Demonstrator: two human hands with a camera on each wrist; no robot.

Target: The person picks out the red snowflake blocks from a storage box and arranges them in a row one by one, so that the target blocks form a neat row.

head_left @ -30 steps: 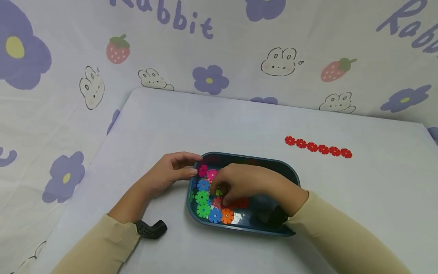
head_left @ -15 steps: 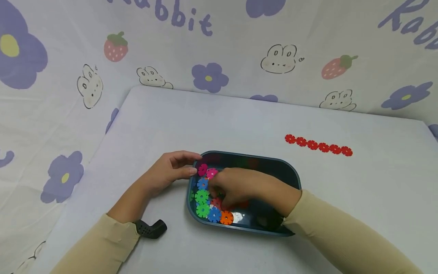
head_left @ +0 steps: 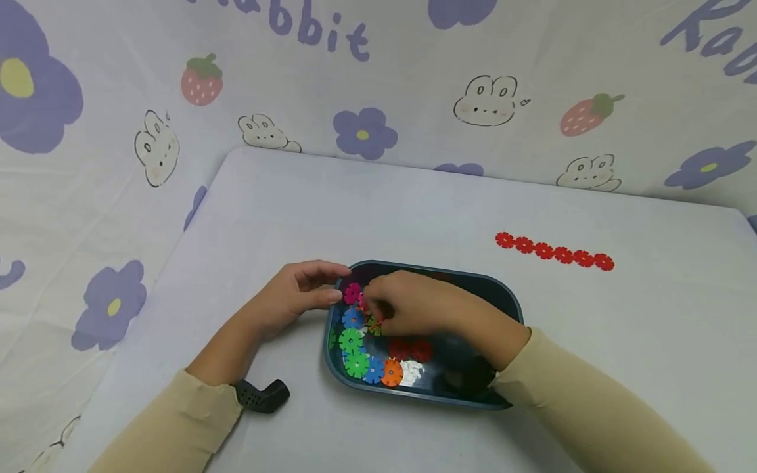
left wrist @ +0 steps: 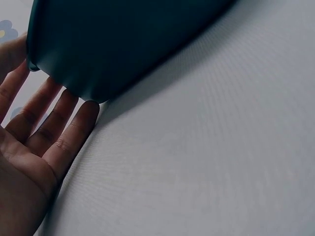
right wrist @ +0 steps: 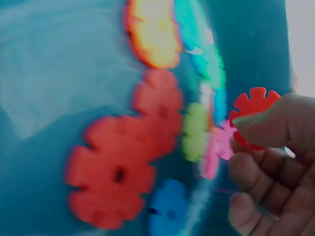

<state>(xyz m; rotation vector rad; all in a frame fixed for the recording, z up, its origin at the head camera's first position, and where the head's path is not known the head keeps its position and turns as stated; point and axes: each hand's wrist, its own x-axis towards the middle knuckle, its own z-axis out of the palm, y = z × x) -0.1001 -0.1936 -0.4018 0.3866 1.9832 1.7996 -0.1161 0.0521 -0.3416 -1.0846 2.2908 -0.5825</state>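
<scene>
In the head view, my right hand (head_left: 414,305) is inside the dark teal tray (head_left: 514,309). The right wrist view shows its thumb and forefinger pinching a red interlocking disc (right wrist: 256,101), lifted off the others. Two red discs (right wrist: 118,174) lie overlapping on the tray floor beneath. My left hand (head_left: 296,292) is at the tray's left end, thumb and index fingertips right at the rim. Its fingers (left wrist: 71,140) stay fairly straight against the tray's outer wall in the left wrist view. Green discs (head_left: 355,363), a blue disc (head_left: 353,318) and an orange disc (head_left: 391,372) lie at the tray's left side.
A row of several joined red discs (head_left: 554,251) lies on the white table (head_left: 296,203) behind the tray, to the right. A patterned cloth (head_left: 408,79) with rabbits and flowers hangs behind the table. A black wrist device (head_left: 263,396) sits beside the left sleeve.
My right hand has risen slightly from the pieces, now with a red disc in its fingertips, uncovering two red discs below. The left hand has stayed at the rim.
</scene>
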